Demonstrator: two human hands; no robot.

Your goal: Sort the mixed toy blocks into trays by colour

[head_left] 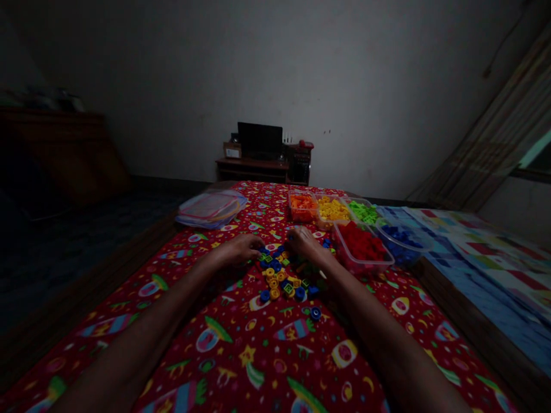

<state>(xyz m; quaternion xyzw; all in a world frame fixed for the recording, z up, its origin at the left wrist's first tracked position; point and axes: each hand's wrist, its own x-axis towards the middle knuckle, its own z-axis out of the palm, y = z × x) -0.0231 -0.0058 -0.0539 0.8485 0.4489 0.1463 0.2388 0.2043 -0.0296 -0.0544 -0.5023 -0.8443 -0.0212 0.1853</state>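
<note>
A loose pile of small blue, yellow and green toy building blocks (pixel 280 276) lies on the red patterned cloth (pixel 241 338). At the pile's far left edge is my left hand (pixel 241 249), its fingers curled inward beside blue and green blocks; whatever sits in them is too dark to make out. My right hand (pixel 305 242) reaches over the far right side of the pile with bent fingers pointing down. Its fingertips are partly hidden, and I cannot make out what they hold. One round blue block (pixel 315 313) lies apart, nearer to me.
Clear tubs of orange (pixel 303 205), yellow (pixel 332 209), green (pixel 364 211), red (pixel 360 242) and blue blocks (pixel 400 236) stand at the right. Stacked clear lids (pixel 210 207) lie at the left. A monitor (pixel 260 139) stands by the far wall.
</note>
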